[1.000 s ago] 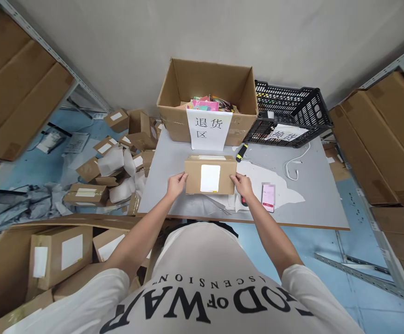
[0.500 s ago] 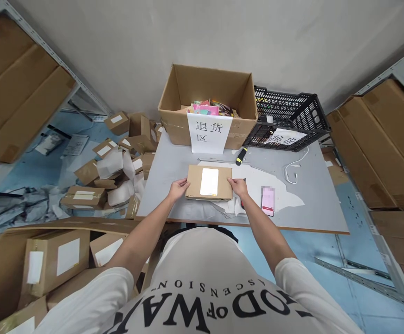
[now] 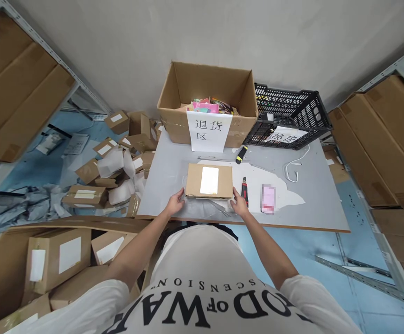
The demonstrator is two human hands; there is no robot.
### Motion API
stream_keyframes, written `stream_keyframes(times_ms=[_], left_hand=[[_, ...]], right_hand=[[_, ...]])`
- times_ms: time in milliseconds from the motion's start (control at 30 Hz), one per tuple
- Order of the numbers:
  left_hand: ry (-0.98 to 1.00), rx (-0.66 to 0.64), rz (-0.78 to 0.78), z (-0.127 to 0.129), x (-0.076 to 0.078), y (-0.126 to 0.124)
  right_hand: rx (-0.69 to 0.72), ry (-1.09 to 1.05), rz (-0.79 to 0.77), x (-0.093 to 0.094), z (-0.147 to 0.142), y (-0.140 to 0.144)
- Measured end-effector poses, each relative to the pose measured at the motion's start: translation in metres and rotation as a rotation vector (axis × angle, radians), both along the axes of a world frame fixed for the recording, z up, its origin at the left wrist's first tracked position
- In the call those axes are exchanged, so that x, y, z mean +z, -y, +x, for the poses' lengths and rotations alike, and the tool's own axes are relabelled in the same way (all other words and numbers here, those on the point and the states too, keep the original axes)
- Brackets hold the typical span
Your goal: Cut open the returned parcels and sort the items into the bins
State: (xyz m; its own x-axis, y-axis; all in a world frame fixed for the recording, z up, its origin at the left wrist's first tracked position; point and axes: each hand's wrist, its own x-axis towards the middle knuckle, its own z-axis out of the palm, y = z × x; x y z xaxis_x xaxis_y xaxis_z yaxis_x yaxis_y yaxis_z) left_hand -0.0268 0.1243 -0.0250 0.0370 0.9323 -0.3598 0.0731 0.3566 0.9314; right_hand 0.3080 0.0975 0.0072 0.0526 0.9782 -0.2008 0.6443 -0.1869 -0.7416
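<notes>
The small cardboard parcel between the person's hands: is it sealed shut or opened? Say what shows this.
Shut, as far as shows. The small cardboard parcel lies flat on the table, its top unbroken under a white label, no flap raised.

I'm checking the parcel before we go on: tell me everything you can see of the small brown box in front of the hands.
The small brown box is a flat, closed rectangle that looks like plain cardboard, lying flat with a blank-looking white label on top. It rests on the grey table, partly on white sheets, in front of the big open carton. The left hand is at its near left corner and the right hand by its near right corner; contact is unclear.
</notes>
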Motion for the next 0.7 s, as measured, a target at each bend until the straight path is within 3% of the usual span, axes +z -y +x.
stream_keyframes(times_ms=[133,233,433,533,600,700], left_hand=[[-0.079,-0.094,0.109,0.011,-0.002,0.010],[-0.138,-0.097,0.136,0.015,0.009,0.008],[-0.584,-0.184,0.243,0.008,0.064,-0.010],[-0.693,-0.125,0.326,0.011,0.092,-0.029],[-0.709,-0.064,0.308,0.015,0.105,-0.043],[-0.720,-0.023,0.235,0.022,0.113,-0.058]], right_hand=[[0.035,-0.042,-0.014,0.003,-0.013,0.008],[0.006,-0.041,-0.014,0.011,-0.018,0.003],[0.025,0.100,0.014,0.050,-0.009,-0.022],[0.032,0.165,0.072,0.076,-0.004,-0.045],[0.015,0.196,0.097,0.089,-0.003,-0.060],[-0.014,0.229,0.072,0.096,-0.002,-0.077]])
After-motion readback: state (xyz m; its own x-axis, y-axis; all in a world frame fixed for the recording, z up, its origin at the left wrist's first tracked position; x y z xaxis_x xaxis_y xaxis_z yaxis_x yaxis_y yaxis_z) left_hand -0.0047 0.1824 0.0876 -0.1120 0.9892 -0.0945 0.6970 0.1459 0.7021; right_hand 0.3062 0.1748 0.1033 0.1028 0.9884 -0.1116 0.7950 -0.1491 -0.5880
